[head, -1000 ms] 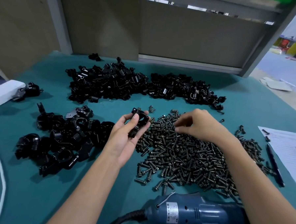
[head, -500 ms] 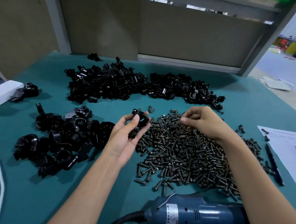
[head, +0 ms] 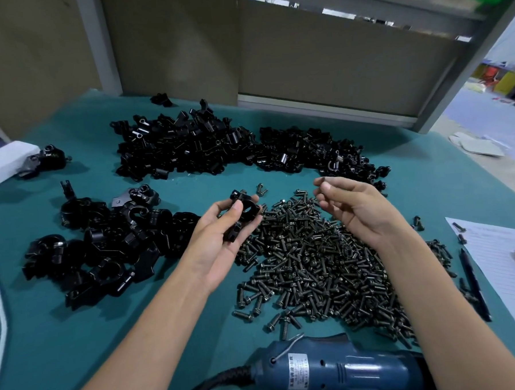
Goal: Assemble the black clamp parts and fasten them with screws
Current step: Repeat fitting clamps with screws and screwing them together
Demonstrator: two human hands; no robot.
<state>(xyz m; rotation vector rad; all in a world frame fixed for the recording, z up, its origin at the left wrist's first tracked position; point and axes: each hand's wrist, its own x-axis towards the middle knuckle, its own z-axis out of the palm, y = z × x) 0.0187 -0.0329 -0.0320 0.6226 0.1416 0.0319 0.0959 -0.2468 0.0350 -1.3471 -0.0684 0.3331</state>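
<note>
Teal table [head: 79, 338], clamp [head: 245, 213] in left hand [head: 220, 250] (screw [head: 323, 180] in right hand [head: 358, 210])

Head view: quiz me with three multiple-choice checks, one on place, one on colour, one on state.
1. Where does the blue screwdriver lie? A) nearest the person, before the screw pile B) behind the pile C) on the pile
2. The table cover is: A) red B) teal C) white
3. The left hand: A) lies flat, empty B) grips a black clamp C) grips the screwdriver
Answers: 1 A, it lies at the frame's near edge; 2 B, teal shows between the piles; 3 B, it wraps the clamp.
</note>
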